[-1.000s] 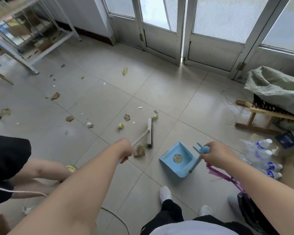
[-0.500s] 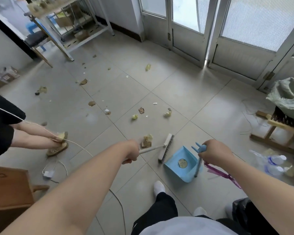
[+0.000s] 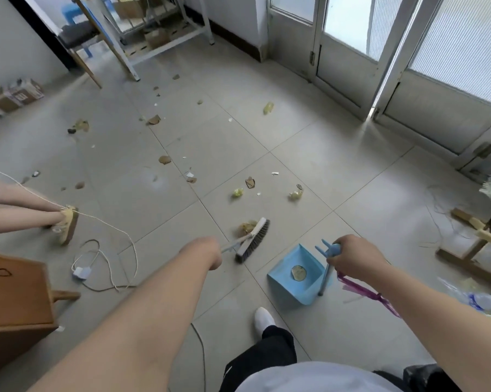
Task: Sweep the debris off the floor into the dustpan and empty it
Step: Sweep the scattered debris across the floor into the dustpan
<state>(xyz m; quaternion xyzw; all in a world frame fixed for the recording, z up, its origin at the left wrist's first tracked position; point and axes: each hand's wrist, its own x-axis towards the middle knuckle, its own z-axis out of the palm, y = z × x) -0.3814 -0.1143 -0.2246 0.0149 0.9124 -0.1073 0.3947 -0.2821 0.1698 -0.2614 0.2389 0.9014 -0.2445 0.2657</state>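
Tiled floor [image 3: 309, 154] strewn with debris [image 3: 165, 159]; left hand [image 3: 207, 251] grasps the broom [image 3: 252, 240], right hand [image 3: 354, 254] grasps the dustpan [image 3: 283, 290] handle at the broom's three o'clock.

A wooden cabinet [image 3: 15, 295] stands near left beside a white charger [image 3: 81, 272], with a metal rack [image 3: 153, 38] far left, glazed doors [image 3: 402, 60] far right and plastic bottles [image 3: 484, 301] near right.

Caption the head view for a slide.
Left hand holds a broom beside the blue dustpan gripped by the right hand; debris litters the floor.

Broom handle [image 3: 236, 243] partly hidden in left hand [image 3: 207, 251], 2 legs [image 3: 18, 213] cut by left edge, bottles [image 3: 480, 301] blurred
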